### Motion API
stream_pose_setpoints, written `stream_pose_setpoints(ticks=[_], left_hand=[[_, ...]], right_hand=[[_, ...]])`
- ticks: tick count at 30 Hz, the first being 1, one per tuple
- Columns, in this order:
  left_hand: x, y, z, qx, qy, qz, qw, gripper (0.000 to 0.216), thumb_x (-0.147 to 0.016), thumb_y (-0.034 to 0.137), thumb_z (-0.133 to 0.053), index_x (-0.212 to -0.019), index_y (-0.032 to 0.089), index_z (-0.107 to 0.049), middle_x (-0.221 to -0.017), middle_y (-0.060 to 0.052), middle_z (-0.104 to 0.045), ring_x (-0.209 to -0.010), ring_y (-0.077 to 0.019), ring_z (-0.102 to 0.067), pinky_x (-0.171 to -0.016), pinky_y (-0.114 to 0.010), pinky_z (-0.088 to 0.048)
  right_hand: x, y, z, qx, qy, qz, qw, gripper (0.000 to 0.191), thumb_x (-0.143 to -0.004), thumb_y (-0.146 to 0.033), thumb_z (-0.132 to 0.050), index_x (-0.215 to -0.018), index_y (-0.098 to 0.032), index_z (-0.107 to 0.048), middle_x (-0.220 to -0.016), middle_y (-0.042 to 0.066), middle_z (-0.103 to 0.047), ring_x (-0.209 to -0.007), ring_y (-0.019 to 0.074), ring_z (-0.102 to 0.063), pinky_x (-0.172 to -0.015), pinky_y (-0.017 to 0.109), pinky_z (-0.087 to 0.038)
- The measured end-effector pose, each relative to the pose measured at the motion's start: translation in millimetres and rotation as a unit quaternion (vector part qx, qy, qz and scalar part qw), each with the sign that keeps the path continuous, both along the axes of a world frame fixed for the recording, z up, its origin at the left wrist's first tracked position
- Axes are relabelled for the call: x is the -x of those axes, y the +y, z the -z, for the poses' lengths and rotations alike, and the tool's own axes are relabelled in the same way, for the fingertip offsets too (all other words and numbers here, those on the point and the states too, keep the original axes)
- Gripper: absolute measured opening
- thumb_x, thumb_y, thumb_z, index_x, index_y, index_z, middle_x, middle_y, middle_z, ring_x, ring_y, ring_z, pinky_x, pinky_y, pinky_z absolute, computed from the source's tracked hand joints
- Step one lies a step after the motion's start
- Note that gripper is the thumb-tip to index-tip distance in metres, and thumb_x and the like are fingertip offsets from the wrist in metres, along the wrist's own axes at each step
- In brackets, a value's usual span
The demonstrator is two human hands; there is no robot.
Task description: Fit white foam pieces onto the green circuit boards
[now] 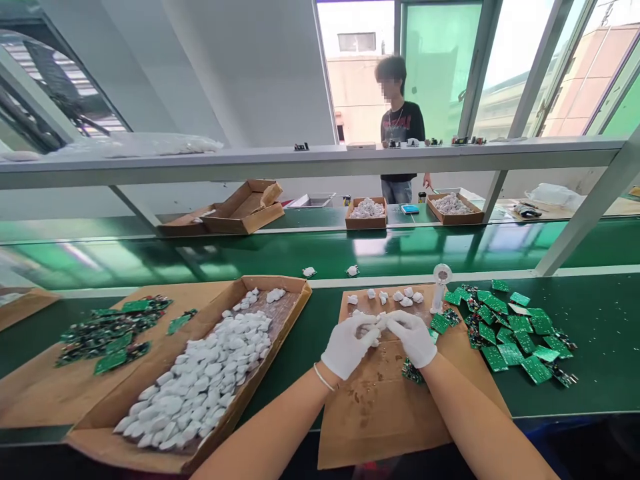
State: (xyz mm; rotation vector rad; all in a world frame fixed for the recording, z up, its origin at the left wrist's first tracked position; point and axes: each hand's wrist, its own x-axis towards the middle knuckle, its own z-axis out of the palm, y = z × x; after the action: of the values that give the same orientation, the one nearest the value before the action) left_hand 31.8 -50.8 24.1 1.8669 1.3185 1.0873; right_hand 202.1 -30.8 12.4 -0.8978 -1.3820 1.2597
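Note:
Both hands wear white gloves and meet over a brown cardboard sheet [385,407]. My left hand [347,347] and my right hand [413,337] are closed, pinching a small white piece [381,322] between their fingertips. A green circuit board [412,372] lies under my right wrist. Several small white pieces [395,297] lie in a row at the sheet's far edge. A cardboard tray [120,417] to the left holds many white pieces [205,373].
A pile of green circuit boards [510,330] lies right of the sheet, another pile of boards [113,330] far left. A small white fan [441,283] stands by the sheet. Across the green belt [320,253], a person [400,127] stands near cardboard boxes [366,212].

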Motion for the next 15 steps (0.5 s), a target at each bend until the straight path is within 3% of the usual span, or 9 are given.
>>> stream_pose_setpoints(ticks=[2,4,6,9,12,13,15], left_hand=[[9,2,4.1,-0.027,0.024,-0.028,0.999,0.020,-0.086,0.034,-0.055,-0.096,0.022,-0.067,-0.080,-0.003,-0.074,-0.073,-0.0193,-0.071,-0.073,-0.034,-0.060],[28,6,8.9,-0.057,0.132,-0.107,0.984,0.023,-0.089,0.034,-0.051,-0.099,0.023,-0.069,-0.093,-0.005,-0.074,-0.084,-0.0202,-0.071,-0.080,-0.034,-0.058],[54,12,15.4,-0.029,0.298,-0.184,0.936,0.030,-0.092,0.029,-0.042,-0.106,0.023,-0.068,-0.104,-0.007,-0.072,-0.096,-0.0201,-0.068,-0.088,-0.033,-0.054],[89,18,26.7,0.031,0.376,-0.219,0.900,0.034,-0.089,0.024,-0.043,-0.106,0.016,-0.070,-0.107,-0.017,-0.070,-0.101,-0.0297,-0.067,-0.089,-0.043,-0.052],[101,16,34.3,0.069,0.406,-0.203,0.889,0.043,-0.079,0.024,-0.055,-0.120,0.015,-0.065,-0.125,-0.020,-0.063,-0.115,-0.0350,-0.060,-0.095,-0.047,-0.048],[99,14,34.7,0.070,0.420,-0.203,0.882,0.051,-0.076,0.022,-0.058,-0.126,0.017,-0.061,-0.136,-0.019,-0.055,-0.125,-0.0365,-0.052,-0.101,-0.050,-0.043],[89,9,31.6,0.049,0.458,-0.220,0.860,0.062,-0.071,0.018,-0.059,-0.133,0.020,-0.056,-0.152,-0.018,-0.035,-0.138,-0.0392,-0.034,-0.109,-0.055,-0.031]], right_hand=[[0,2,0.4,0.008,0.005,0.009,1.000,0.025,-0.078,-0.039,-0.067,-0.089,-0.017,-0.073,-0.092,0.006,-0.073,-0.087,0.0224,-0.064,-0.086,0.038,-0.049],[-2,8,1.7,0.040,0.053,0.054,0.996,0.034,-0.075,-0.043,-0.069,-0.096,-0.016,-0.071,-0.098,0.008,-0.073,-0.083,0.0216,-0.065,-0.080,0.037,-0.051],[-5,15,4.3,0.066,0.094,0.117,0.986,0.042,-0.072,-0.047,-0.070,-0.099,-0.015,-0.069,-0.105,0.010,-0.071,-0.081,0.0214,-0.064,-0.074,0.036,-0.053],[-8,21,9.9,0.068,0.054,0.142,0.986,0.041,-0.074,-0.048,-0.068,-0.098,-0.015,-0.068,-0.105,0.010,-0.070,-0.082,0.0221,-0.064,-0.072,0.036,-0.052],[-3,17,15.3,-0.038,-0.172,0.020,0.984,0.023,-0.083,-0.033,-0.060,-0.099,-0.018,-0.067,-0.095,0.006,-0.070,-0.081,0.0204,-0.062,-0.078,0.036,-0.050],[1,14,16.9,-0.099,-0.265,-0.038,0.959,0.021,-0.084,-0.026,-0.058,-0.101,-0.020,-0.067,-0.098,0.006,-0.069,-0.085,0.0206,-0.062,-0.080,0.036,-0.049],[12,10,19.8,-0.198,-0.413,-0.131,0.879,0.031,-0.079,-0.014,-0.059,-0.107,-0.022,-0.065,-0.112,0.007,-0.065,-0.095,0.0234,-0.060,-0.084,0.038,-0.046]])
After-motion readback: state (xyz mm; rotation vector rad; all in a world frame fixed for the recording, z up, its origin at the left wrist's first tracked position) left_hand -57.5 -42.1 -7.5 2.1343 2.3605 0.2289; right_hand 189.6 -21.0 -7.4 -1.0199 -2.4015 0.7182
